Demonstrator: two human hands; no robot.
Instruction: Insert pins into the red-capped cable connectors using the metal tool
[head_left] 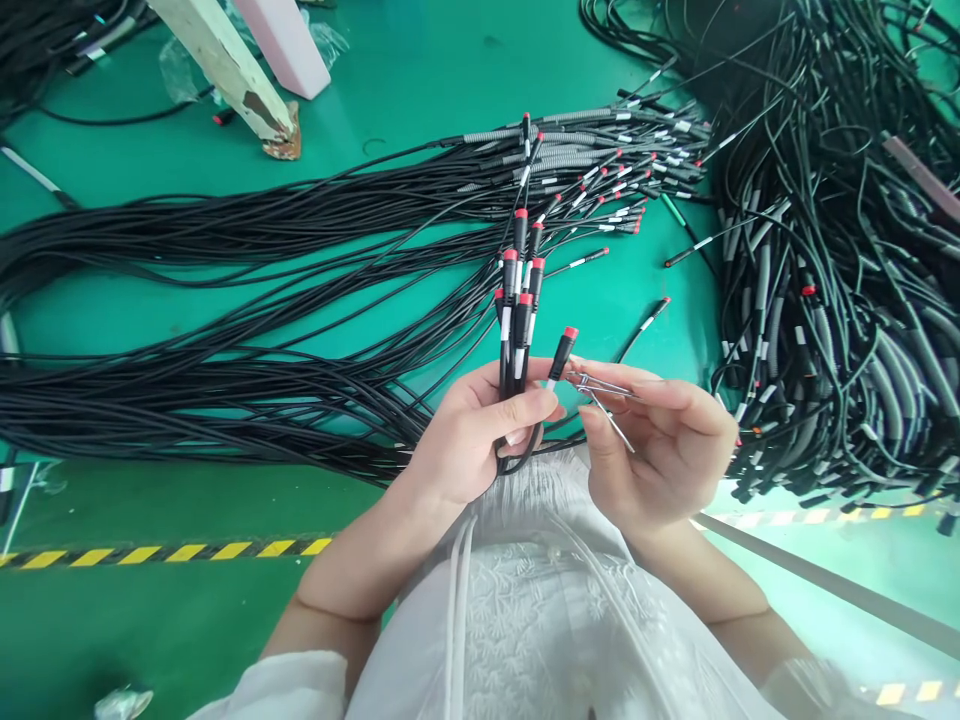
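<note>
My left hand (465, 430) is closed round several black cables whose red-capped connectors (523, 315) point up and away from me. One connector (564, 350) leans out to the right, its cable pinched between my left thumb and fingers. My right hand (667, 440) holds a thin, silvery metal tool (600, 388) with slender legs between thumb and fingers; its exact kind is unclear. The tool's end is beside the leaning connector; whether they touch I cannot tell. White labels show on the cables just below the connectors.
Long bundles of black cable (225, 220) run across the green table (420, 60) from the left. More red-tipped ends (615, 185) lie beyond my hands. A big heap of cables (825, 250) fills the right. A worn wooden bar (232, 70) and a pink bar (289, 45) stand at the back left.
</note>
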